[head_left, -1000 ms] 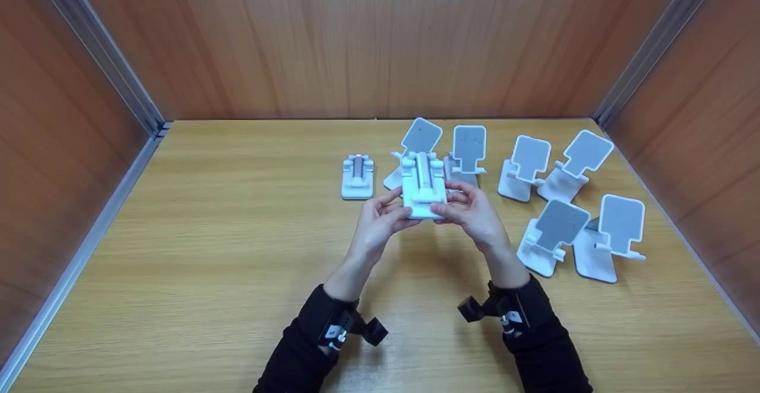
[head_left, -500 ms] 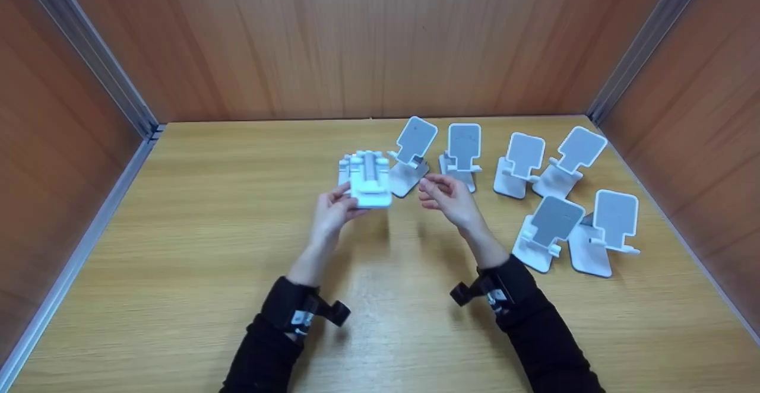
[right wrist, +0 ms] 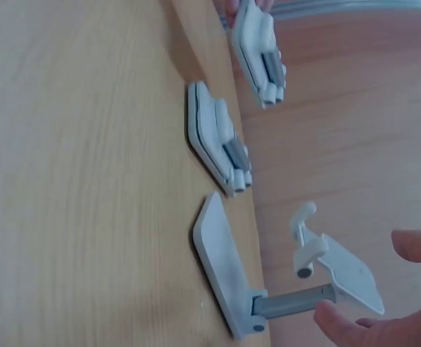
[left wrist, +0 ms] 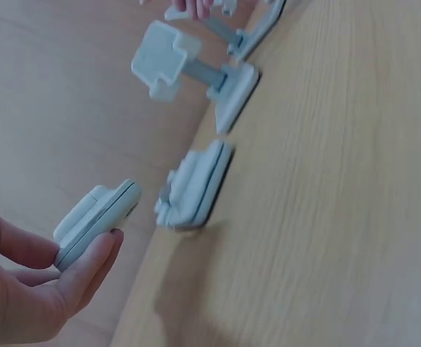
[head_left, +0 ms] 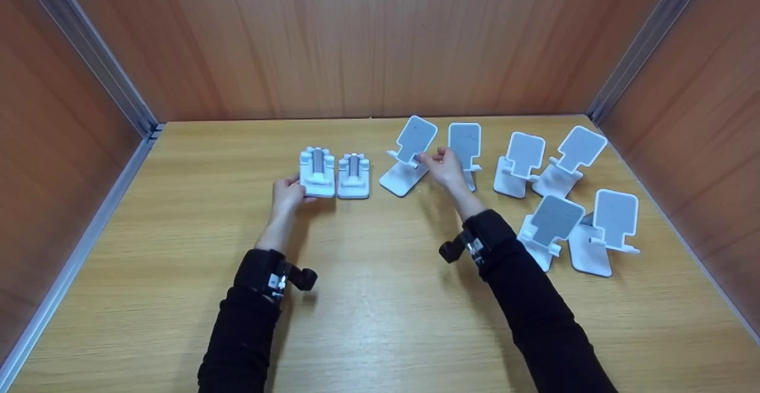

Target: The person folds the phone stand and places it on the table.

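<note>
Held left arm (head_left: 240,333) stretched forward, leaning slightly inward | pinched with left hand (head_left: 287,195) aloft, thumb (left wrist: 29,247) opposing fingers (left wrist: 87,266) | held right arm (head_left: 543,316) stretched forward, slanting more strongly inward | held right hand (head_left: 445,167) aloft too, digits bent and parted

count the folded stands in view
2: one folded stand raised above the table in the left hand, and another folded stand lying on the table to its right. None seem hidden.

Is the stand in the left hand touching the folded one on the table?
Apart. The left wrist view shows the held stand raised, with a clear gap between it and the resting stand.
</note>
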